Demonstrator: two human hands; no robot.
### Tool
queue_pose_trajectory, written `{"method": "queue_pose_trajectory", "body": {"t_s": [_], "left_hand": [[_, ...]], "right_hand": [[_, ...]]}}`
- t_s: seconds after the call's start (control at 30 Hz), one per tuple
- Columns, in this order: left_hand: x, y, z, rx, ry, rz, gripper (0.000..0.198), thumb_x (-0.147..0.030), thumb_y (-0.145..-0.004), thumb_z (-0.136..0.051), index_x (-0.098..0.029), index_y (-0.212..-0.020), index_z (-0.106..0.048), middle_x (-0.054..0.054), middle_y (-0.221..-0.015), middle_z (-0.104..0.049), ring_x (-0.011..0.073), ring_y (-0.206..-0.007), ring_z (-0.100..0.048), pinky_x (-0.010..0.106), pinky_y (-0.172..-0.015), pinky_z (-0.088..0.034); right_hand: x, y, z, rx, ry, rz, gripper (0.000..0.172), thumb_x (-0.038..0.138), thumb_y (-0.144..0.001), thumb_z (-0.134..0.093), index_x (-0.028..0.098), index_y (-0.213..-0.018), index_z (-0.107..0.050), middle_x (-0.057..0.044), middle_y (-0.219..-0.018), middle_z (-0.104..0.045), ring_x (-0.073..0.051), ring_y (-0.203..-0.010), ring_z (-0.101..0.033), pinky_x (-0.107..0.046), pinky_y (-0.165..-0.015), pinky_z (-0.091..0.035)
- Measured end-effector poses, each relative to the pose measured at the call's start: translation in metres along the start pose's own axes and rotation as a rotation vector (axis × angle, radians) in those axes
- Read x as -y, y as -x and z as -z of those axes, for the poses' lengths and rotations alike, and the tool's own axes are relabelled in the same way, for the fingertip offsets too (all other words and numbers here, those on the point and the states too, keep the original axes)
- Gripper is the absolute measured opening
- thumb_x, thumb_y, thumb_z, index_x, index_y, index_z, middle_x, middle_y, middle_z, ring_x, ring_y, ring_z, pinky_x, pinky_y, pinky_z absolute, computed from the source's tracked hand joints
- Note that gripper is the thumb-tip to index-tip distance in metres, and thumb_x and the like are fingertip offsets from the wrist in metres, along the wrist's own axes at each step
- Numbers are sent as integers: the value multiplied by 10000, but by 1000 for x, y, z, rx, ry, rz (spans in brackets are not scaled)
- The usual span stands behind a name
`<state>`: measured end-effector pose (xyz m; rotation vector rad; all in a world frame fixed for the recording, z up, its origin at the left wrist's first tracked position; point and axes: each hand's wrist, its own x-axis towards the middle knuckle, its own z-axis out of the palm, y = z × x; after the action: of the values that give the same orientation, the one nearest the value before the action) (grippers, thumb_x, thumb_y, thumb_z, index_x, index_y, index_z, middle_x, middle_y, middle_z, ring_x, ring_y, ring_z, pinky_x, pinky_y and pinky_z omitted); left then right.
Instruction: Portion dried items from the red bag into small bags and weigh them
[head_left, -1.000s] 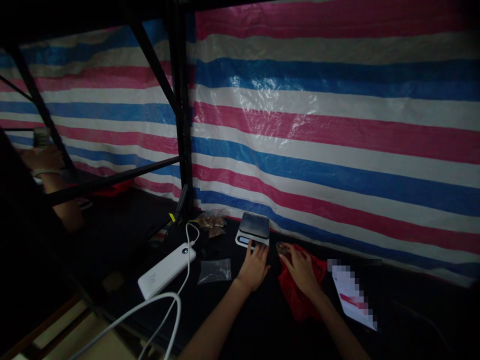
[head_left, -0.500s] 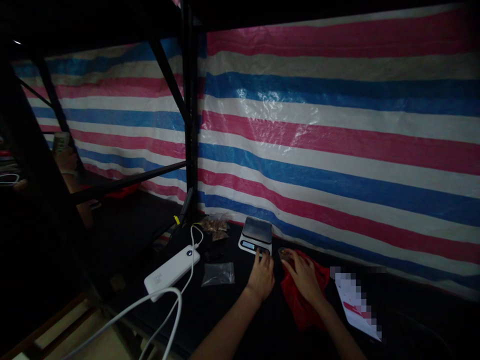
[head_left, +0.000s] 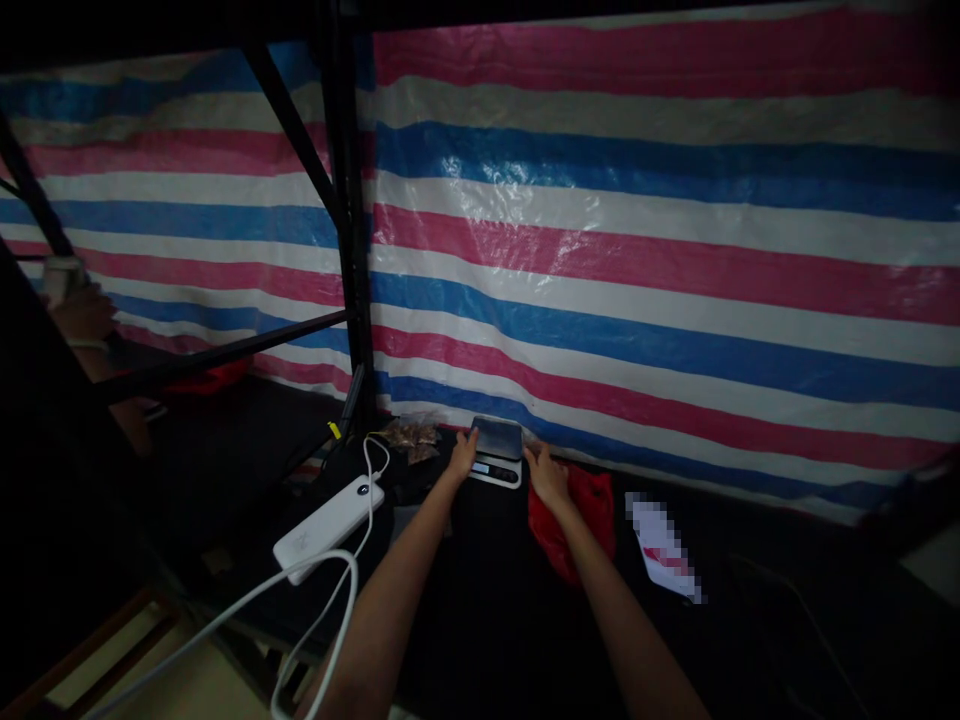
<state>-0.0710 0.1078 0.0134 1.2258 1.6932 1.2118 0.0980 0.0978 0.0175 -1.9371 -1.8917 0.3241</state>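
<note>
A small digital scale point(head_left: 495, 472) with a metal platform and a lit display sits at the back of the black surface, against the striped sheet. My left hand point(head_left: 463, 457) is at its left side, fingers together against the edge of the platform. Close to the scale's right side, my right hand point(head_left: 547, 478) has its fingers closed on a small clear container point(head_left: 531, 440), which is dim and partly hidden. Under and beside my right wrist lies a crumpled red plastic bag point(head_left: 585, 510). My left forearm covers most of a clear zip bag point(head_left: 405, 520).
Small bags of brown pieces point(head_left: 412, 435) lie left of the scale. A white power bank point(head_left: 330, 525) with a looping white cable rests at front left, and a lit phone point(head_left: 664, 550) on the right. A black metal post point(head_left: 349, 220) rises behind. Another person's hand point(head_left: 82, 315) shows far left.
My left hand has gone from the scale's front buttons to its left edge. My right hand has moved back and left, bringing the small container beside the scale. The view has shifted slightly.
</note>
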Motion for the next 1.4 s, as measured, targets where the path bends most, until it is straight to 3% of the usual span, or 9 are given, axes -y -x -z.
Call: {"method": "queue_pose_trajectory", "body": {"t_s": [0.23, 0.43, 0.57, 0.6, 0.73, 0.9, 1.03, 1.23, 1.4], "left_hand": [[18, 9, 7, 136, -65, -12, 487, -454, -858, -270, -104, -1189, -348, 156, -1187, -518, 220, -1091, -500, 322, -913, -368], [17, 18, 16, 220, -111, -108, 498, -425, -847, -333, -111, -1233, -321, 147, -1236, -476, 209, -1142, -450, 326, -945, -341], [16, 31, 52, 204, -401, -458, 643, -458, -764, -478, -127, -1283, -291, 146, -1394, -227, 240, -1289, -185, 381, -1030, -200], [18, 36, 64, 242, -487, -511, 686, -486, -742, -493, -138, -1294, -281, 143, -1396, -224, 244, -1289, -183, 388, -1032, -192], [34, 68, 99, 493, -788, -446, 885, -546, -591, -618, -143, -1304, -281, 180, -1377, -252, 316, -1260, -235, 428, -999, -233], [50, 93, 105, 451, -876, -449, 793, -471, -672, -587, -156, -1318, -252, 181, -1387, -223, 291, -1277, -202, 447, -1011, -194], [55, 91, 104, 397, -857, -480, 736, -530, -685, -549, -158, -1281, -331, 174, -1387, -228, 292, -1290, -151, 483, -1022, -130], [58, 91, 105, 427, -735, -547, 565, -468, -697, -578, -219, -1189, -454, 112, -1335, -342, 270, -1263, -237, 453, -1024, -186], [55, 100, 108, 541, -653, -582, 709, -519, -590, -649, -228, -1203, -440, 112, -1323, -346, 274, -1250, -254, 440, -1029, -194]], "right_hand": [[-3, 1, -20, 19, -80, 12, 397, 403, -871, -224, 144, -1104, -415, -166, -928, -649, -263, -923, -594, -422, -790, -359], [-11, 9, -19, 26, -145, 53, 353, 398, -859, -256, 155, -1031, -447, -154, -943, -646, -264, -921, -596, -417, -767, -388], [-18, 19, -6, 2, -181, 140, 324, 411, -844, -304, 186, -1027, -449, -117, -1065, -601, -247, -1041, -526, -431, -852, -349], [-22, 23, -1, -13, -216, 181, 324, 417, -836, -323, 192, -1031, -449, -108, -1095, -583, -241, -1074, -500, -433, -883, -330], [-44, 43, 13, -25, -501, 317, 317, 449, -797, -399, 213, -989, -486, -71, -1085, -581, -208, -1053, -508, -382, -912, -351], [-60, 77, 2, -104, -759, 114, 344, 530, -716, -480, 217, -853, -526, -41, -901, -647, -224, -882, -593, -368, -821, -435], [-45, 93, -12, -103, -880, 42, 334, 522, -709, -487, 225, -854, -530, -31, -883, -662, -224, -881, -603, -351, -785, -456], [-12, 84, -12, -259, -1012, -87, 338, 482, -752, -459, 200, -936, -481, -56, -988, -640, -215, -915, -599, -312, -721, -479], [-7, 78, -8, -263, -1049, -61, 339, 485, -700, -524, 199, -872, -462, -69, -961, -645, -218, -915, -600, -325, -757, -469]]}}
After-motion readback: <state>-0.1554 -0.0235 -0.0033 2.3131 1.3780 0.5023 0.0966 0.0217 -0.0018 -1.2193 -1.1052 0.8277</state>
